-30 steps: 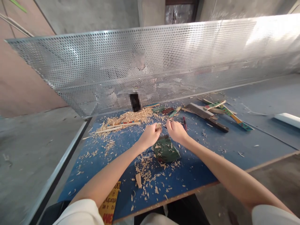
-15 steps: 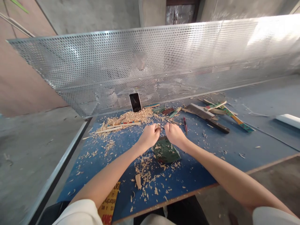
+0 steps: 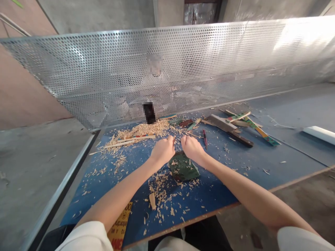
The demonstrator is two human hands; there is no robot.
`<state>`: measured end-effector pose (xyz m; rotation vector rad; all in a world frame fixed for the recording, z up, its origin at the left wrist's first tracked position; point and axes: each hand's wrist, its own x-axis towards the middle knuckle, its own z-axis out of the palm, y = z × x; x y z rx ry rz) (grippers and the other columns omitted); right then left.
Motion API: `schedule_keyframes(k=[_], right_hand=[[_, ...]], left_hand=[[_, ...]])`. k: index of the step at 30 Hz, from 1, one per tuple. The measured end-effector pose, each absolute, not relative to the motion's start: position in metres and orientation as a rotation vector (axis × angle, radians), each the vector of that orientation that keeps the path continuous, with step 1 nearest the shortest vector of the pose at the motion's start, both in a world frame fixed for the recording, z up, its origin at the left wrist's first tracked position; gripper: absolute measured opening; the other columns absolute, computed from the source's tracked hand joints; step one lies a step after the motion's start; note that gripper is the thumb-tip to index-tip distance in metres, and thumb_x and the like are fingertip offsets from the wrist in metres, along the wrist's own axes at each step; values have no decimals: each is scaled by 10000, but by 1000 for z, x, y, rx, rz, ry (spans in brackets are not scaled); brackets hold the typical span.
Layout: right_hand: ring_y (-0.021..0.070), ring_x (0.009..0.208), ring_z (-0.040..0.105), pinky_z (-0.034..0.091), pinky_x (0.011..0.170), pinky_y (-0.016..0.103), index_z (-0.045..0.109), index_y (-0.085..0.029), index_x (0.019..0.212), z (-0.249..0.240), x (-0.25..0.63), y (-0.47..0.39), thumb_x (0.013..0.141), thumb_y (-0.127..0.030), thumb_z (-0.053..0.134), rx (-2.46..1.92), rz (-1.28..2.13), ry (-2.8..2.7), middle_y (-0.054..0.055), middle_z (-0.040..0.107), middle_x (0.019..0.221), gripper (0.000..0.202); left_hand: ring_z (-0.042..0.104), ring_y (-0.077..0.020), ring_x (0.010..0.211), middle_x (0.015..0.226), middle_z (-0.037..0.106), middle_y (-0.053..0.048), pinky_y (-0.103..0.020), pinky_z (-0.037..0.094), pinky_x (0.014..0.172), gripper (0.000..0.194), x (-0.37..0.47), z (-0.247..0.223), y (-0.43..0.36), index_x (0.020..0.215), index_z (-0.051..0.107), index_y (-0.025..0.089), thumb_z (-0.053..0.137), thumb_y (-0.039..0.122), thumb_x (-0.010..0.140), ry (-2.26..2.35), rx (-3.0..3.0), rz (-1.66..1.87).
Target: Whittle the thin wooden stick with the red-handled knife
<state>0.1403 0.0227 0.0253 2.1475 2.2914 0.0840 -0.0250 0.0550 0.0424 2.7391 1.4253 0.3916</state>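
My left hand [image 3: 163, 150] is closed, its fingers curled inward above the table. Close beside it on the right, my right hand [image 3: 193, 149] is also closed, with a narrow gap between the two fists. Whatever they grip is too small and too hidden by the fingers to name. Below and between the wrists lies a dark green sheet [image 3: 184, 169], sprinkled with shavings. Pale wood shavings [image 3: 159, 188] are scattered around it, with a larger wood chip [image 3: 152, 201] nearer me. A slim pinkish-red pen-like tool [image 3: 205, 139] rests just right of my right hand.
A shavings heap [image 3: 136, 131] with thin wood strips sits at back left, by a dark phone [image 3: 149, 113]. A broad-bladed knife [image 3: 227, 130] and painted strips [image 3: 261, 131] lie right. Perforated metal panel [image 3: 183, 69] stands behind; yellow sandpaper packaging [image 3: 120, 226] is at the front edge.
The whole view has shifted slightly. Both hands stay closed and close together over the green sheet, with only small finger movement.
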Motion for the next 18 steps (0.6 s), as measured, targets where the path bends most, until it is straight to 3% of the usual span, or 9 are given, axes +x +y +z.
schedule_keyframes(k=[7, 11, 15, 18], right_hand=[[317, 1030, 666, 539, 834, 409, 460, -54, 1434, 19, 144, 29, 1007, -114, 263, 2099, 96, 2307, 251, 642, 1187, 474], [295, 978, 659, 503, 802, 373, 417, -65, 1484, 16, 149, 32, 1019, -156, 288, 2095, 15, 2422, 228, 659, 1130, 490], [205, 800, 611, 432, 709, 295, 559, -169, 1273, 29, 154, 32, 1080, -317, 199, 2151, -130, 2617, 127, 647, 1026, 435], [171, 732, 549, 389, 675, 286, 576, -188, 1058, 44, 160, 32, 1079, -397, 217, 2078, -314, 2884, 93, 617, 995, 416]], left_hand=[[723, -263, 784, 863, 742, -151, -336, 455, 672, 244, -23, 38, 57, 1048, 611, 154, 393, 262, 1060, 1394, 2626, 474], [666, -218, 681, 772, 698, -108, -317, 382, 613, 239, -25, 40, 61, 971, 591, 164, 398, 272, 1062, 1306, 2536, 543], [519, -150, 529, 609, 556, -17, -308, 311, 554, 331, -32, 51, 65, 809, 511, 202, 399, 378, 1066, 1174, 2372, 664], [469, -138, 521, 575, 494, -3, -315, 297, 552, 424, -41, 61, 66, 732, 484, 211, 383, 457, 1062, 1126, 2289, 739]])
